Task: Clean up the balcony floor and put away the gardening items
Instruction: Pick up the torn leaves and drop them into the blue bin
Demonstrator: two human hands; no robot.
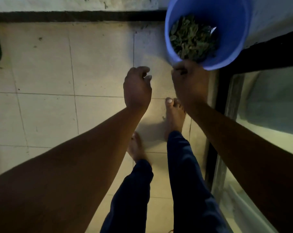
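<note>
You've got 1 blue bucket (226, 17) far right, holding 1 heap of green leaves (191, 39). 2 hands: left hand (137, 88), right hand (189, 81). 2 bare feet (174, 118) near centre. 1 glass door (268, 105) right.

Dim, warm light — perhaps from behind; soft blur, forearms in shadow, wide-angle bending at edges.

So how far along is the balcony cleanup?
Done: leaf litter sits in the blue bucket, and the floor tiles look mostly swept. In hand: the right hand grips the bucket's rim; the left hand holds nothing. Left: putting the bucket away.
</note>
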